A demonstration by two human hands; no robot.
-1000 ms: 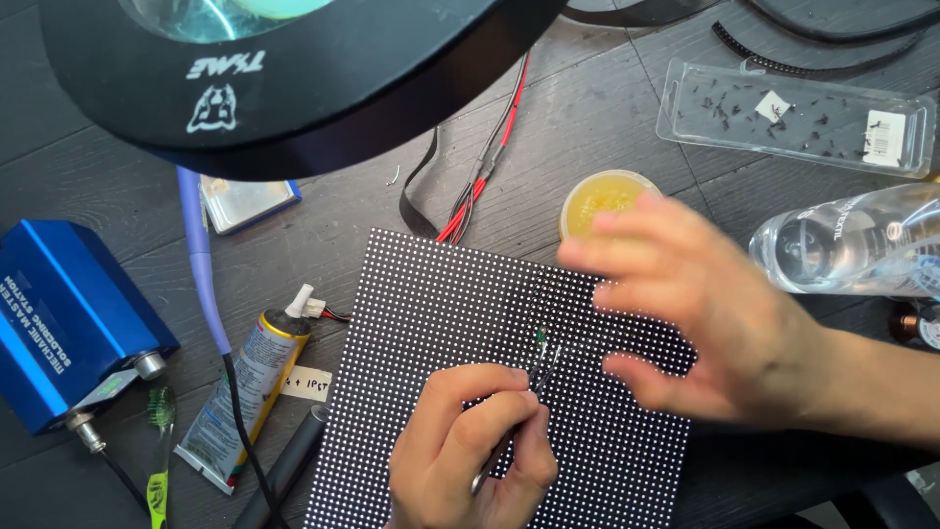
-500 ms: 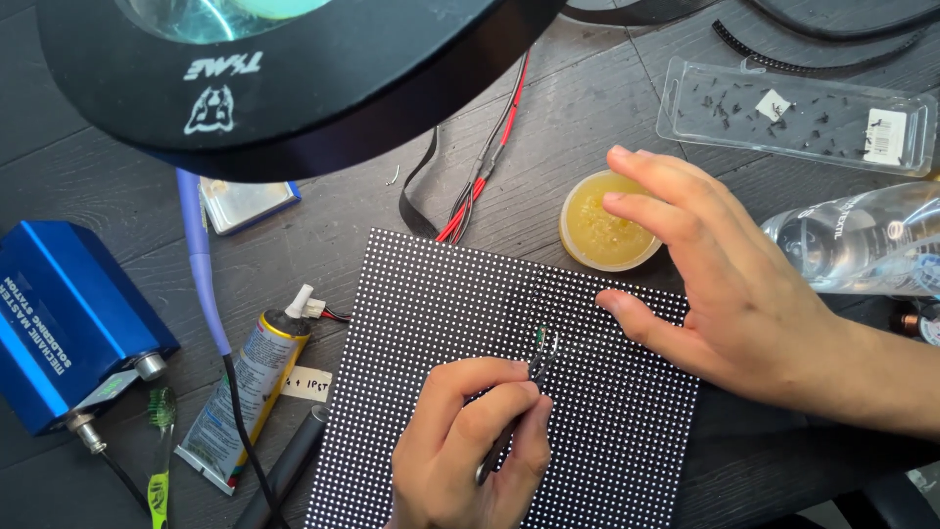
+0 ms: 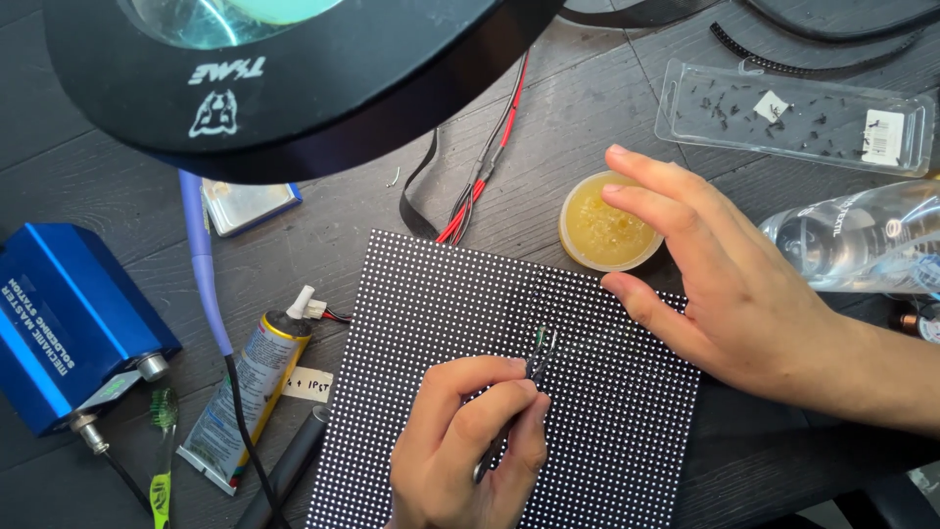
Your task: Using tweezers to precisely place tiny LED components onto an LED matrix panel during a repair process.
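The left hand (image 3: 470, 441) pinched black tweezers (image 3: 534, 367), tips on the dotted black panel (image 3: 431, 323) lying flat on the table; what the tips held was too small to discern. The right hand (image 3: 725, 284) rested open beside a yellow paste tub (image 3: 599, 227). A magnifier lamp (image 3: 294, 69) hid the upper left.

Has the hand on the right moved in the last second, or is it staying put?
Yes. The right hand has drawn back toward the right, uncovering the small yellow tub it was hiding; its fingers now reach over the tub's right edge.
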